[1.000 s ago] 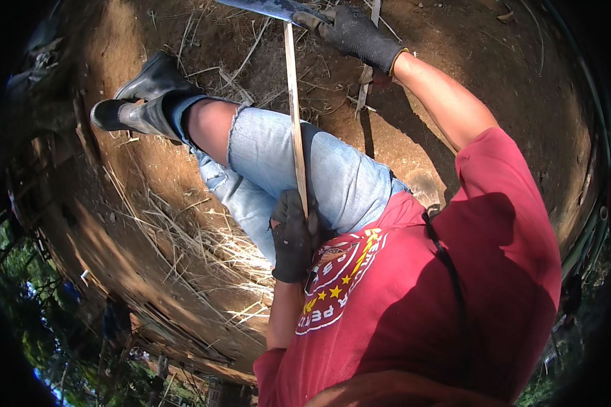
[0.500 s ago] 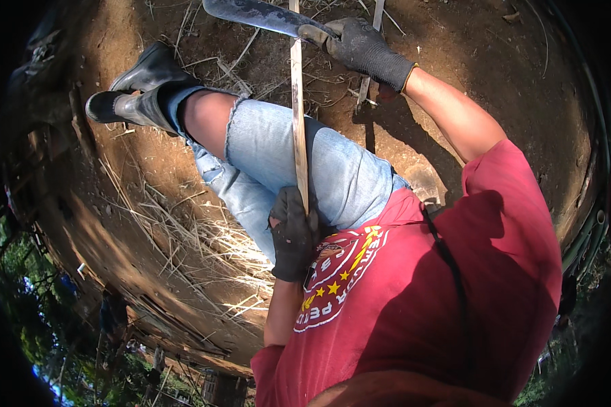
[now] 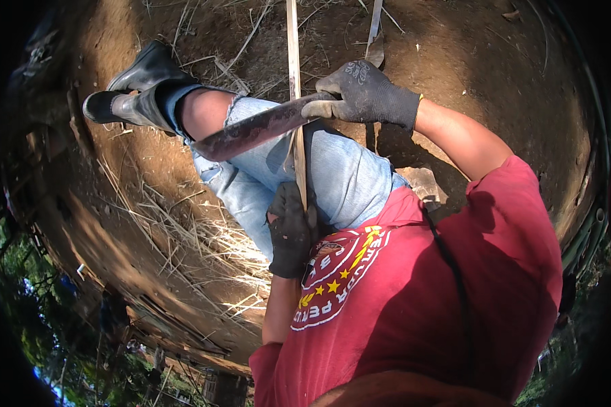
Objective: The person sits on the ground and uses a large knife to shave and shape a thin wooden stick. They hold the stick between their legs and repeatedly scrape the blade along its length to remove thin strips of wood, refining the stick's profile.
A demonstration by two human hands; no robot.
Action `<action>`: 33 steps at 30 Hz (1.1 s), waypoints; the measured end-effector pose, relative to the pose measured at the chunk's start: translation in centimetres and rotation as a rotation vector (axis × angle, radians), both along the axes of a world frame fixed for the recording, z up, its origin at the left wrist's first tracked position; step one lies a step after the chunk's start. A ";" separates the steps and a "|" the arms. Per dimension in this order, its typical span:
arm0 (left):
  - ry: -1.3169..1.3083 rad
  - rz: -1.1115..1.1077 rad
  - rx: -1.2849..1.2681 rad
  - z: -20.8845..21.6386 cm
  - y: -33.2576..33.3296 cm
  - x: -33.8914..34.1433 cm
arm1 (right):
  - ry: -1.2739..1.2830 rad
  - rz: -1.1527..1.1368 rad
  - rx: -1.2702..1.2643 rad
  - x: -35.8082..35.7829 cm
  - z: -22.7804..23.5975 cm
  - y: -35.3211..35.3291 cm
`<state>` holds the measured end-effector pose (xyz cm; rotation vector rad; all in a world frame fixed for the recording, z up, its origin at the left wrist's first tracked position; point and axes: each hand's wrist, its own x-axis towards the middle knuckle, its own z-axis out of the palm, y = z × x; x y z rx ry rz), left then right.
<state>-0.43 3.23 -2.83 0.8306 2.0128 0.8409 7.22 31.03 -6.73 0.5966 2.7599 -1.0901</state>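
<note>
Near the top centre of the frame, the right hand (image 3: 365, 95), in a dark grey work glove, is closed tight around the handle of a machete (image 3: 254, 130). Its long, dull blade slants down to the left across the person's thigh and ends near the bare knee. The blade lies against a thin, pale bamboo strip (image 3: 294, 81) that runs almost straight down from the top edge of the frame to the middle.

The left hand (image 3: 290, 230), in a black glove, sits at centre frame, just above the lap. Its fingers are wrapped fully around the lower end of the strip, holding it upright against the light blue jeans (image 3: 346, 176).

A black rubber boot (image 3: 136, 85) lies at upper left, at the end of the stretched leg, on bare brown earth (image 3: 495, 74). Dry straw (image 3: 197, 237) is scattered at left centre, beside the leg. A second thin slat (image 3: 375, 27) rests on the ground at top centre, just right of the held strip.

The red T-shirt (image 3: 441, 298) fills the lower right; a round white and yellow printed emblem with stars sits on its chest at lower centre.
</note>
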 end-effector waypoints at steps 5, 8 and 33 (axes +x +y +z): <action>0.021 0.076 0.068 1.7 1.5 1.0 | -0.001 -0.590 -0.073 -3.4 -3.8 6.9; -0.295 0.332 -0.026 2.2 2.0 1.0 | 0.007 -0.597 -0.078 -3.4 -2.2 7.5; -0.077 0.162 0.036 0.8 2.8 0.1 | 0.164 -0.499 -0.091 -1.4 -3.3 3.9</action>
